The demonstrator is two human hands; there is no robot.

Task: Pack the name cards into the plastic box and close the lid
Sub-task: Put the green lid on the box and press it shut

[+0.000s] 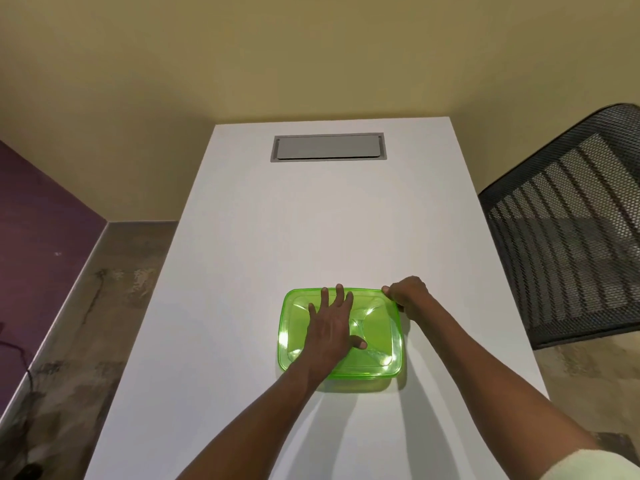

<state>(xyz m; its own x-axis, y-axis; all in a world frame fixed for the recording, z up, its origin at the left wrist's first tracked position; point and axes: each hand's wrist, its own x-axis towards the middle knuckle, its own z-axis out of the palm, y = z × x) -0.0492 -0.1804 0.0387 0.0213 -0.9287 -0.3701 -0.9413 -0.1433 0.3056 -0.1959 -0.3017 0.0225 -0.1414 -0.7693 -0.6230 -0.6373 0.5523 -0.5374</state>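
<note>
Pressing one green lid (377,327), left hand (329,327) flat, right hand (407,296) (curled) at corner

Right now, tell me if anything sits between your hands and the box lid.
Nothing visible does. The left hand lies flat on the lid, and the right hand grips its far right corner. No loose cards show on the table.

I see translucent green plastic box (379,332), rectangular, rounded corners, green lid (298,308) seated on top, lying flat.
</note>
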